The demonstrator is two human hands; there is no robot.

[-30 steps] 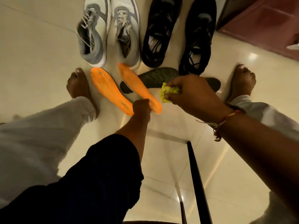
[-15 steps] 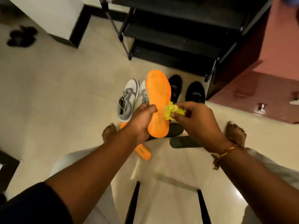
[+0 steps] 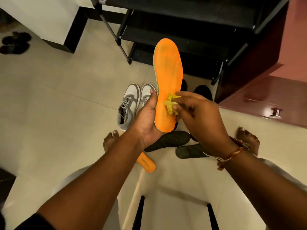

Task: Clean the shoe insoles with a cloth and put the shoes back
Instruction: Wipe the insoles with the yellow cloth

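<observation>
Two hands work: left hand (image 3: 147, 120) grasps orange insole (image 3: 167, 83), right hand (image 3: 199, 117) pinches yellow cloth (image 3: 170, 105); grey shoes' (image 3: 131, 103) interiors seemingly empty.

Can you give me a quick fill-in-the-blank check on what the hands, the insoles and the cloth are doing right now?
1. The left hand holds an insole whose colour is ____.
2. The right hand presses a crumpled ____ cloth against that insole.
3. The number of dark insoles lying on the floor is ____.
4. The grey and white sneakers stand on the ____.

Missing words: orange; yellow; two; floor
</observation>
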